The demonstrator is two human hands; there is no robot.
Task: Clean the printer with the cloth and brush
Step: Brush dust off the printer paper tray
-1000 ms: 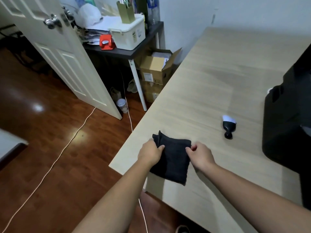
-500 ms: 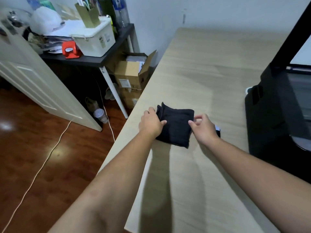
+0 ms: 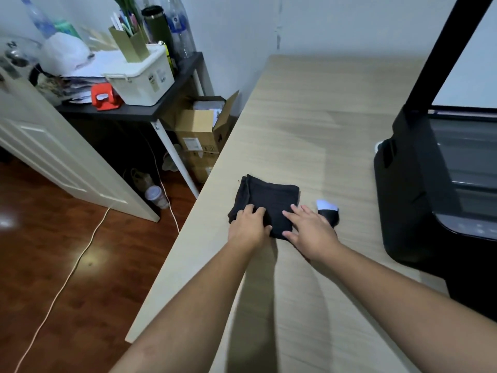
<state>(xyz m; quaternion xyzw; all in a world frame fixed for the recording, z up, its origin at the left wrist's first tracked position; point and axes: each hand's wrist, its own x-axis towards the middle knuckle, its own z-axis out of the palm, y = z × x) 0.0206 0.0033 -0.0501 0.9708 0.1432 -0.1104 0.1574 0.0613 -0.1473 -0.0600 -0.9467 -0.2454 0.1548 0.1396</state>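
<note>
A folded black cloth [image 3: 271,196] lies on the light wooden table [image 3: 309,125], near its left edge. My left hand [image 3: 248,224] grips the cloth's near left part with curled fingers. The fingers of my right hand [image 3: 309,230] lie spread and flat on the cloth's near right corner. A small black brush with white bristles [image 3: 328,210] lies on the table just right of my right hand, partly hidden behind it. The black printer [image 3: 419,189] stands at the right with its lid [image 3: 443,52] raised.
Left of the table stands a dark side table [image 3: 134,110] with a white box [image 3: 139,76], papers and bottles. Cardboard boxes [image 3: 200,130] sit on the floor beside it. A white door [image 3: 53,152] stands open, and a white cable [image 3: 80,254] crosses the wooden floor.
Both hands have shifted from the cloth's side edges onto its near part, and the right hand's fingers have flattened. The view has turned right, showing more of the printer.
</note>
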